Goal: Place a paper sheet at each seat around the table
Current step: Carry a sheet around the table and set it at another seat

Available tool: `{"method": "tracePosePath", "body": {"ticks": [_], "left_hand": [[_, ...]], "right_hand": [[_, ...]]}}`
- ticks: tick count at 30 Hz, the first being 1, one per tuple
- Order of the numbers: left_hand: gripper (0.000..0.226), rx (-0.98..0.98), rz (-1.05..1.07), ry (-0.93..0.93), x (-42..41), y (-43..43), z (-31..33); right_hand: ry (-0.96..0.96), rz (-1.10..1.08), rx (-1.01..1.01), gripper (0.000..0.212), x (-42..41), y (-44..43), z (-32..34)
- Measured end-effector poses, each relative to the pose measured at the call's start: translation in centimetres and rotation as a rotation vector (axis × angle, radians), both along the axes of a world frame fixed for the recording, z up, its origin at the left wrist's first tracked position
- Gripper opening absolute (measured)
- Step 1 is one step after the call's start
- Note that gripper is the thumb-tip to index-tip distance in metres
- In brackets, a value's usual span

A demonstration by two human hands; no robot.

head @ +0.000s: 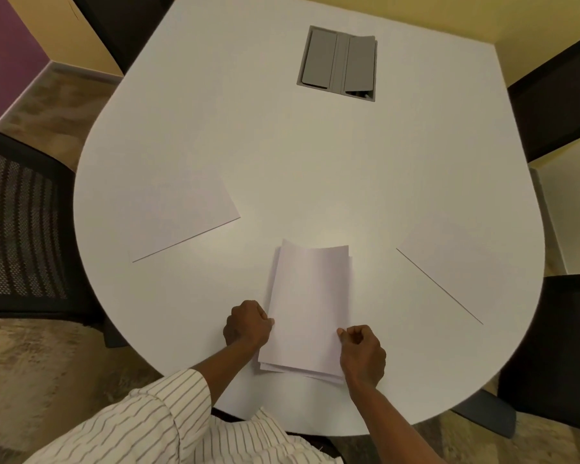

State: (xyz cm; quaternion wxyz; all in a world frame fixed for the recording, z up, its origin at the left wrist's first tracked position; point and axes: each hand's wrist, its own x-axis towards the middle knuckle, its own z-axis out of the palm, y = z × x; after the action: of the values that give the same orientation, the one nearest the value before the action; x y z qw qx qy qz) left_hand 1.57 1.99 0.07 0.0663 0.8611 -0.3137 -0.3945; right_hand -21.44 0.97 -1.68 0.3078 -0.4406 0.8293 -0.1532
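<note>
A smooth white rounded table (pixel 315 169) carries a loose stack of paper sheets (pixel 307 309) (its far edge curling up). The left hand (pixel 246 324) and right hand (pixel 362 354) flank it, each pinching a side edge with curled fingers.

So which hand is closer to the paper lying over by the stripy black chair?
Left. The left hand grips the paper stack's left edge, just below-right of that sheet. The right hand holds the stack's opposite edge, farther away.

Warm dim light, soft glare on table (pixel 315 162); edges bowed, perhaps slightly blurred.
</note>
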Motion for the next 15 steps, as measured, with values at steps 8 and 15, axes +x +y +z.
{"method": "tracePosePath", "body": {"ticks": [8, 15], "left_hand": [[0.025, -0.026, -0.092, -0.038, 1.1, 0.6, 0.9], [0.021, -0.148, 0.029, 0.049, 2.8, 2.3, 1.7]], "right_hand": [[-0.002, -0.065, -0.083, 0.011, 2.1, 2.0, 1.4], [-0.143, -0.137, -0.189, 0.013, 3.3, 4.5, 2.7]]}}
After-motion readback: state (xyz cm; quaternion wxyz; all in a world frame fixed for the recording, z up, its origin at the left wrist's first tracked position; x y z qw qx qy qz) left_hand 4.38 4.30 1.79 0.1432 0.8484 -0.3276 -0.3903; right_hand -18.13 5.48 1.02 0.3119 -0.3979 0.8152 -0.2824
